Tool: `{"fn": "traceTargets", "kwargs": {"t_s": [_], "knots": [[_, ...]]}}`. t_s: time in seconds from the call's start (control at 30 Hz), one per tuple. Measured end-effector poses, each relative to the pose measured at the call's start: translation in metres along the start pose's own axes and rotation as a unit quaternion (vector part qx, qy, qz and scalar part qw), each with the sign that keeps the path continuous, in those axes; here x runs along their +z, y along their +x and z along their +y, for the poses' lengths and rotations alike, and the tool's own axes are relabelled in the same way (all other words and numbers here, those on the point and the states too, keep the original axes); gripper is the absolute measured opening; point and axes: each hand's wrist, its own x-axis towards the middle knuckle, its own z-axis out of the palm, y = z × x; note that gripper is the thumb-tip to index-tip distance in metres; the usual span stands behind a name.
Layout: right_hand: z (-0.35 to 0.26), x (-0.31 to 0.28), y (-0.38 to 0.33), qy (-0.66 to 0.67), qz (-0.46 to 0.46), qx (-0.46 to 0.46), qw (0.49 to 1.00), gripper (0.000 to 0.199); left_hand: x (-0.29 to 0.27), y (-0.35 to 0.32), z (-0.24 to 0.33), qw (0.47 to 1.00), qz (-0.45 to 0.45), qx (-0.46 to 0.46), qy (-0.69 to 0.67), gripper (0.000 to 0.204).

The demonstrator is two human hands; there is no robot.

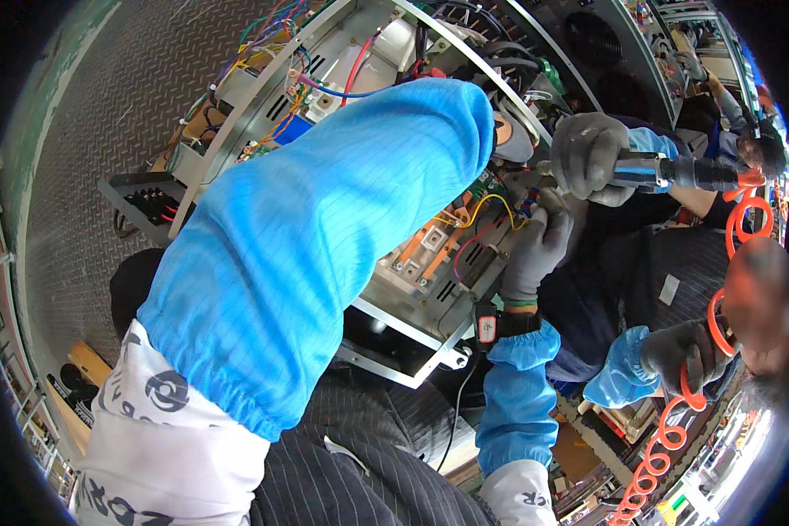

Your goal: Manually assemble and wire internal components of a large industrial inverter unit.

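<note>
My left arm in a blue sleeve reaches across an open metal cabinet [422, 250] full of wiring. Of my left hand [515, 140], only a bit of grey glove shows past the cuff; its fingers are hidden. My right hand [535, 250], grey-gloved, is at the cabinet's right side with thumb and fingers pinched together. Small red and blue wire ends [528, 203] lie at its fingertips, beside a yellow wire [497, 198]; what is pinched cannot be made out. Just above, a co-worker's gloved hand [592, 158] grips a black and silver power screwdriver [644, 169], its tip pointing into the cabinet.
The co-worker's other gloved hand [688, 351] is by an orange coiled air hose [666, 438] at the right. A black terminal block [145, 203] juts from the cabinet's left. Loose wires [276, 35] spread along its far left edge. Patterned metal flooring [105, 131] lies beyond.
</note>
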Motion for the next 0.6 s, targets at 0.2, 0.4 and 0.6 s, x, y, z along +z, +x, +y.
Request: {"fn": "traceTargets", "kwargs": {"t_s": [0.2,0.4,0.6], "knots": [[0.0033,0.0005,-0.0012,0.015,-0.002,0.014,1.0,0.023,0.0011,0.0007,-0.0005,1.0,-0.003,-0.005,0.001,0.036],[0.0042,0.0005,0.0006,0.003,-0.005,-0.008,1.0,0.023,0.0005,0.0024,0.0,1.0,-0.001,-0.012,0.005,0.036],[0.0056,0.0015,0.0017,0.007,-0.008,0.027,1.0,0.022,0.0001,0.0074,-0.004,1.0,-0.005,-0.024,0.0,0.036]]}}
